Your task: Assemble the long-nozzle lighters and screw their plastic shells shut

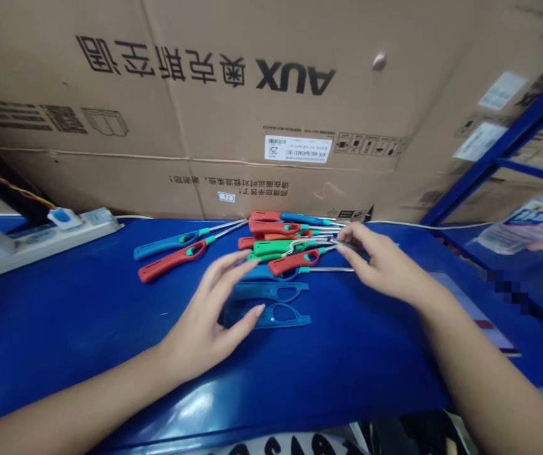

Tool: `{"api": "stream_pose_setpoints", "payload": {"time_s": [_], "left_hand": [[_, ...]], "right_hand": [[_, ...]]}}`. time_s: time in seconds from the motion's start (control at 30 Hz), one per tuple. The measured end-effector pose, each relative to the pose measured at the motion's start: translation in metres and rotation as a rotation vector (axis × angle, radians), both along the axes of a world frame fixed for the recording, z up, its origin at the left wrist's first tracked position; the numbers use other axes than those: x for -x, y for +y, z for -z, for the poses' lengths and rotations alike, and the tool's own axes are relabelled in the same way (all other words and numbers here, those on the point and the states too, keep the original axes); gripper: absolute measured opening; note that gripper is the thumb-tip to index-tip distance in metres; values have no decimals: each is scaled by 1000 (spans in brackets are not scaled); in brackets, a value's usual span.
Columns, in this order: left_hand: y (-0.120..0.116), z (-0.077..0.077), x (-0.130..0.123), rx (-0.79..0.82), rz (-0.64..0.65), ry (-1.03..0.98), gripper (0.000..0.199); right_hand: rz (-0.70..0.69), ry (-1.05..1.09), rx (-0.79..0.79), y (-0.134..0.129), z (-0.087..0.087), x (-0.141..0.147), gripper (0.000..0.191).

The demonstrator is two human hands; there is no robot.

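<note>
My right hand [380, 262] pinches a thin bent metal wire [297, 245] at the metal ends of a heap of long utility lighters [275, 237] with red, green and blue handles. A red lighter [171, 263] and a blue lighter [167, 245] lie apart from the heap, to its left. My left hand [209, 316] hovers with its fingers apart over two empty blue plastic handle shells [271, 291], holding nothing. I cannot tell whether its fingertips touch the lower shell [290, 316].
The blue tabletop [86, 328] carries a white power strip [38, 240] at the left. A large cardboard box [294, 76] stands behind it. A blue shelf frame [503, 151] and a plastic bag [531, 227] are at the right.
</note>
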State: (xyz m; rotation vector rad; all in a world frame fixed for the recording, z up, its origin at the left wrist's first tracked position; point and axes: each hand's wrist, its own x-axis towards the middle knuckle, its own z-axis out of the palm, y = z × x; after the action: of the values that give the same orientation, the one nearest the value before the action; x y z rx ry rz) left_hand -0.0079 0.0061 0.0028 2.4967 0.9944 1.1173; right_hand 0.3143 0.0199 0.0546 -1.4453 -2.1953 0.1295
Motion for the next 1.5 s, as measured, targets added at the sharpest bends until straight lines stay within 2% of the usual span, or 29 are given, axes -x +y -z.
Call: {"api": "stream_pose_setpoints", "payload": {"time_s": [0.1,0.2,0.33,0.43,0.73,0.87,1.07,1.17,1.4,1.5], "left_hand": [[-4,-9,0,-86,-78,-64,65],[-5,-13,0,-90,-18,-15,49],[-5,-9,1,-119,76,36,32],[-5,-6,1,-131,99,42,19],[-3,-6,3,-133,112,-18,12],[-3,-6,1,-78,103,-39,5],[-5,-3,-4,68,84,-156,3],[-6,-3,-6,110,95,-193,4],[-6,-5,-6,222,102,-182,7],[-6,-5,-7,215,101,-196,9]], "right_hand": [[-142,27,-11,-17,11,35,9],[-267,9,-28,-31,25,60,9],[-370,28,-60,-38,40,74,12],[-405,71,-69,-38,45,77,11],[-414,98,-67,-39,45,80,14],[-417,48,-168,-39,48,80,17],[-427,-161,-373,-42,47,78,18],[-423,-198,-425,-44,46,78,20],[-466,-133,-346,-43,46,79,21],[-451,-121,-274,-40,45,78,21]]}}
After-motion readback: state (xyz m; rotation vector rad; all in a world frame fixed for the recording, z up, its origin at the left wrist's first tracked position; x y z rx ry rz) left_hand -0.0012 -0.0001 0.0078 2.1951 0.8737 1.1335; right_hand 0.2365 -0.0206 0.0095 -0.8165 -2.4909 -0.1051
